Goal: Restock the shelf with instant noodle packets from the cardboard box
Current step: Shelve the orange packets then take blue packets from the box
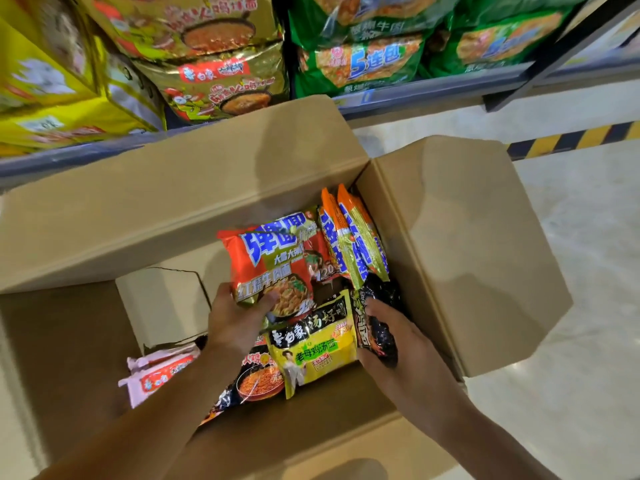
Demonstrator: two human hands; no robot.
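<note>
**A:** What have I got in hand right now?

**B:** My left hand (239,320) pinches the lower edge of the red-orange plastic noodle packet with blue lettering (273,268), thumb over its front, the packet tilted up above the others. My right hand (391,341) is curled round the black crinkly noodle packet (379,327), which stands on edge against the right wall of the open brown cardboard box (194,188). Both packets are inside the box; neither is on the grey metal shelf (415,91) beyond it.

**A:** Where could this slip?

**B:** The left grip is only on one edge, so I judge the slick film could slide out as I lift. The tall right flap (467,244) stands beside my right hand and could snag the black packet.

**A:** Anything else?

**B:** The two orange-and-green packets (349,237) stand upright just behind the black one and may topple once it leaves. The yellow chicken-soup packet (318,344) lies between my hands and could get dragged. The shelf's green five-packs (367,64) and gold packs (221,84) look crowded, so a forced placement could push stock off.
</note>
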